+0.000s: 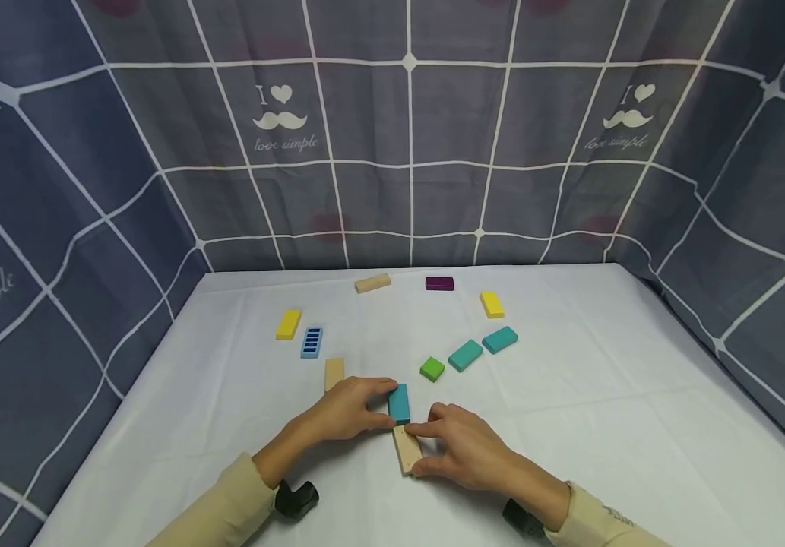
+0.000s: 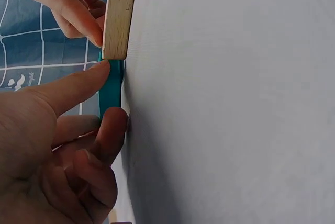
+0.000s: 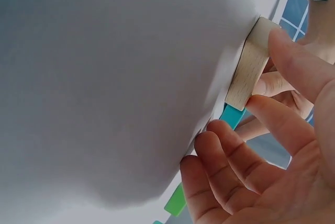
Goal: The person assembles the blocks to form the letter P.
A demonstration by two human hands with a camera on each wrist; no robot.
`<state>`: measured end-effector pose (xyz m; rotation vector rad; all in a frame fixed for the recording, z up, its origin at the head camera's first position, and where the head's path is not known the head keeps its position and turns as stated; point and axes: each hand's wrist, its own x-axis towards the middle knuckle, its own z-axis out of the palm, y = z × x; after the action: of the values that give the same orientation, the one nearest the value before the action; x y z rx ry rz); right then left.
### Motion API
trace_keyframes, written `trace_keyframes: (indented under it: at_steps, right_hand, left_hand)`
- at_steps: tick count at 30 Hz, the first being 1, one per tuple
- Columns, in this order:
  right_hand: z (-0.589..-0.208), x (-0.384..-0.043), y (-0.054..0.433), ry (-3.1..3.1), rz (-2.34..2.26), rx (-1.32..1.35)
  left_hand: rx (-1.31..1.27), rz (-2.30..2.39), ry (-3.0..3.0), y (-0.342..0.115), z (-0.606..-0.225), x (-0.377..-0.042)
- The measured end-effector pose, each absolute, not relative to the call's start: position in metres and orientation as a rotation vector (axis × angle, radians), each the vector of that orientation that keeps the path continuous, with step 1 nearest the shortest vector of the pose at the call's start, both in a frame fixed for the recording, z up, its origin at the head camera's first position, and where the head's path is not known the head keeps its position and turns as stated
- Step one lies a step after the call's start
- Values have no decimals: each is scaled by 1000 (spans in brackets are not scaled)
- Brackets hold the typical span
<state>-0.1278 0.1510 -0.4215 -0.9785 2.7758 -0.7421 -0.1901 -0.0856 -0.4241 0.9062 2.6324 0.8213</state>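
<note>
Near the front middle of the white table, my left hand (image 1: pixel 351 409) pinches a blue block (image 1: pixel 399 404) by its two ends, thumb at the near end and index finger at the far end. Directly in front of it, end to end, lies a plain wooden block (image 1: pixel 407 450). My right hand (image 1: pixel 463 448) grips that one along its length, thumb at the near end and index finger (image 3: pixel 264 111) at the end by the blue block. In the left wrist view the wooden block (image 2: pixel 120 17) meets the blue block (image 2: pixel 110 90) close to the left thumb tip.
Left of the blue block, another wooden block (image 1: pixel 333 372) is partly hidden behind my left hand. A green block (image 1: pixel 432 369) and two teal blocks (image 1: pixel 465 355) lie to the right. Farther back are yellow blocks (image 1: pixel 288 324), a blue dark-patterned block (image 1: pixel 311 343) and a purple block (image 1: pixel 440 283).
</note>
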Motion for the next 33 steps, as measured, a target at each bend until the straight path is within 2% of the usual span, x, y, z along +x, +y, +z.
trace_keyframes:
  at_steps: [33]
  right_hand:
    - [-422,-125,143,2861,-662,-956]
  left_hand:
    - [914,981,2612,-83,-427,-192]
